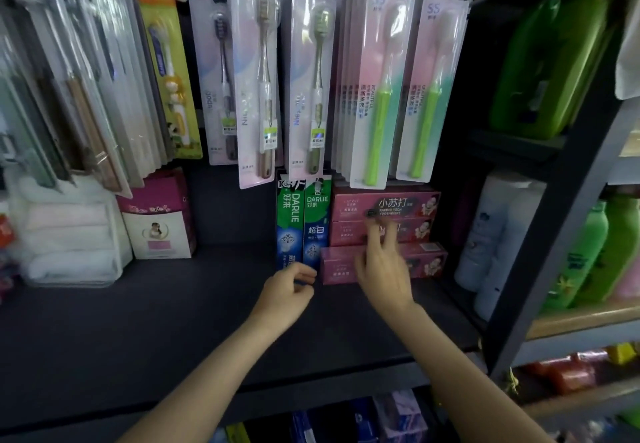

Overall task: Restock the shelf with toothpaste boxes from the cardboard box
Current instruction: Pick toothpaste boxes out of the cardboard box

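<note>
We face a dark shelf (138, 332) in a shop aisle, mostly bare at the front; two green Darlie toothpaste boxes (303, 221) stand upright at its back, touching a stack of pink toothpaste boxes (384, 228) lying flat; packaged toothbrushes (377, 79) hang above; green bottles (588, 255) fill the neighbouring rack; our left hand (289, 292) curls loosely at the foot of the Darlie boxes, whether it grips we cannot tell; our right hand (381, 269) is spread, fingers on the pink stack

Shelf (138, 321) open on left & front; hanging toothbrush packs (258, 96) block above, pink boxes (384, 221) fill right.
</note>
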{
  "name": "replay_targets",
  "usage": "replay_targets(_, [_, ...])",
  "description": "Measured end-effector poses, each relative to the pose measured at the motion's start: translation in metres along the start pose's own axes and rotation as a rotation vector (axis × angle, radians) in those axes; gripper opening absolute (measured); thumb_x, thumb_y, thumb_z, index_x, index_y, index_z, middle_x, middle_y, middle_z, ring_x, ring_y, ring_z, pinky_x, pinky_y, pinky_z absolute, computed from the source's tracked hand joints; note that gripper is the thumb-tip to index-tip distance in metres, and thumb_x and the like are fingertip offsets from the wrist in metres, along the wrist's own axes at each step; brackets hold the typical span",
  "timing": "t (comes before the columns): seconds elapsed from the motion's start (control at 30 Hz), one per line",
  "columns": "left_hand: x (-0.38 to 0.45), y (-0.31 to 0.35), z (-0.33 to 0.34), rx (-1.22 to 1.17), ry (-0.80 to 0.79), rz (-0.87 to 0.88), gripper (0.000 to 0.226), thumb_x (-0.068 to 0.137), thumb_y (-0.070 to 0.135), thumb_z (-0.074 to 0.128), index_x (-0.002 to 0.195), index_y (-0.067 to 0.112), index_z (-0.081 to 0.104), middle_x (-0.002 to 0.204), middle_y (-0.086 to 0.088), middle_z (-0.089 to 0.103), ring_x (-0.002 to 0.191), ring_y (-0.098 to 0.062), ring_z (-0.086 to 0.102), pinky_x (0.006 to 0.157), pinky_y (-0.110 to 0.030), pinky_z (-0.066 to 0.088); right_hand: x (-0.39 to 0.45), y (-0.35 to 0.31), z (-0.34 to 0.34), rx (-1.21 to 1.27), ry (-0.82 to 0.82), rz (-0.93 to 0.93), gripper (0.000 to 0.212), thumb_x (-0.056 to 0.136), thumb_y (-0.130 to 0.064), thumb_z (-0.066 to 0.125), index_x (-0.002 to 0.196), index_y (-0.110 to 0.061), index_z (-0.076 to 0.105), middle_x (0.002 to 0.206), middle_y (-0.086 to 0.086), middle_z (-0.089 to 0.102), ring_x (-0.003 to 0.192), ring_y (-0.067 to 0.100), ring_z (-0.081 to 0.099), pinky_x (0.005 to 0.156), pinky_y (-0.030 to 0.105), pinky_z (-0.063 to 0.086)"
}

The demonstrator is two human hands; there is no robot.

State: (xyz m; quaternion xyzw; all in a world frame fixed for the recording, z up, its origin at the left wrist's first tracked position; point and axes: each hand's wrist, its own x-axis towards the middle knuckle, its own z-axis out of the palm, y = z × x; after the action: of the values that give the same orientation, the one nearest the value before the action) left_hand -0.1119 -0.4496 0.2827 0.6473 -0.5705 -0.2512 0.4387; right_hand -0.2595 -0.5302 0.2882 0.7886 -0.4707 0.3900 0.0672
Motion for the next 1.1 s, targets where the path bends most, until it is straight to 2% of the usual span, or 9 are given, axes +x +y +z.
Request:
replay_targets(0.17, [-0.025,-0.007,-0.005,0.054,0.108,0.076,0.025,0.087,0.000,0.051,0.099,0.020,0.060,0.102,0.005,0.062,0.091,-0.009,0.062,0.084,-0.022,0.049,-0.052,-0.024,-0.004,0.196,-0.037,-0.162,0.030,0.080,0.001,0.057,0.108,-0.008,0.049,0.116,0.013,0.048,0.064,0.028,0.058,0.045,0.024,0.035])
replay_targets(0.27, [-0.069,-0.023,-0.007,0.187,0.258,0.287,0.021,0.084,-0.003,0.053,0.097,0.012,0.062,0.093,0.006,0.060,0.084,-0.007,0.060,0.078,-0.015,0.045,-0.088,-0.047,-0.020,0.315,-0.084,-0.320,0.023,0.085,-0.005,0.047,0.107,-0.011,0.050,0.112,0.007,0.050,0.071,0.021,0.058,0.048,0.030,0.048])
replay_targets(0.4, [-0.163,-0.070,-0.002,0.324,0.161,0.408,0.016,0.085,0.010,0.042,0.090,0.009,0.057,0.083,0.001,0.056,0.074,-0.007,0.051,0.067,-0.013,0.039,-0.166,-0.071,-0.023,0.419,-0.201,-0.527,0.018,0.087,-0.001,0.046,0.094,-0.002,0.062,0.097,0.010,0.061,0.075,0.023,0.062,0.057,0.033,0.053])
replay_targets(0.57, [-0.280,-0.184,0.015,0.443,-0.220,0.081,0.024,0.080,0.012,0.042,0.099,0.011,0.057,0.094,-0.007,0.060,0.082,-0.016,0.055,0.069,-0.022,0.041,-0.306,-0.074,0.027,0.305,-0.646,-0.670,0.019,0.076,-0.014,0.045,0.078,-0.014,0.064,0.077,0.002,0.063,0.062,0.019,0.060,0.049,0.027,0.043])
replay_targets(0.7, [-0.347,-0.263,0.023,0.578,-0.482,-0.345,0.043,0.090,0.013,0.045,0.132,0.017,0.042,0.138,-0.003,0.039,0.124,-0.022,0.045,0.097,-0.034,0.041,-0.408,-0.062,0.086,0.120,-1.132,-0.630,0.022,0.059,-0.022,0.063,0.081,-0.020,0.069,0.085,0.000,0.070,0.061,0.016,0.069,0.044,0.022,0.050])
replay_targets(0.77, [-0.369,-0.287,0.028,0.626,-0.591,-0.444,0.047,0.091,0.015,0.044,0.136,0.017,0.036,0.143,-0.004,0.033,0.129,-0.023,0.040,0.102,-0.037,0.038,-0.451,-0.056,0.115,-0.048,-1.360,-0.541,0.045,0.074,-0.015,0.065,0.119,-0.012,0.059,0.123,0.009,0.060,0.096,0.021,0.067,0.072,0.026,0.055])
replay_targets(0.83, [-0.383,-0.308,0.035,0.635,-0.661,-0.504,0.047,0.092,0.014,0.044,0.138,0.015,0.034,0.145,-0.007,0.031,0.130,-0.025,0.038,0.102,-0.037,0.037,-0.496,-0.046,0.145,-0.116,-1.542,-0.506,0.050,0.094,-0.012,0.043,0.141,-0.004,0.032,0.148,0.013,0.032,0.128,0.027,0.046,0.098,0.032,0.045])
replay_targets(0.93, [-0.391,-0.335,0.050,0.661,-0.747,-0.529,0.049,0.094,0.017,0.044,0.140,0.014,0.028,0.146,-0.007,0.028,0.131,-0.026,0.035,0.102,-0.037,0.036,-0.544,-0.044,0.171,-0.096,-1.607,-0.601,0.048,0.097,-0.012,0.035,0.143,0.000,0.028,0.153,0.015,0.022,0.140,0.027,0.026,0.104,0.014,0.026])
replay_targets(1.1, [-0.395,-0.373,0.081,0.602,-0.781,-0.511,0.049,0.092,0.012,0.046,0.139,0.011,0.029,0.141,-0.010,0.031,0.126,-0.027,0.040,0.098,-0.041,0.042,-0.577,-0.045,0.203,-0.278,-1.675,-0.799,0.041,0.102,-0.023,0.032,0.141,-0.012,0.038,0.153,0.011,0.024,0.142,0.035,0.013,0.111,0.054,0.016])
